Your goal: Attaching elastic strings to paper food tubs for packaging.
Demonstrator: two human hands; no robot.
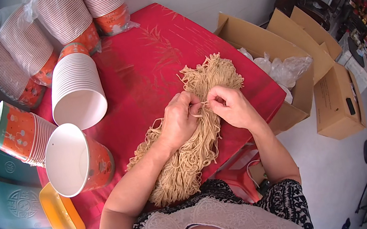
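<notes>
A thick bundle of beige yarn (185, 165) lies slantwise across the right part of the red-covered table, its lower end loose and spread near my body. It narrows where my hands meet, and a shorter tuft fans out beyond them. On the left side of that narrow part, my left hand (180, 120) is closed in a pinch on a strand of the yarn. Facing it from the right, my right hand (233, 107) is also closed, thumb and finger pinching a strand. The short piece between the fingertips is thin and partly hidden by them.
Stacked paper buckets (76, 89) and a single white-lined bucket (67, 159) stand on the table's left, with bagged stacks (60, 16) behind. A yellow plastic tray (60, 214) sits at the left edge. Open cardboard boxes (306, 85) and a red stool (238, 176) flank the right side.
</notes>
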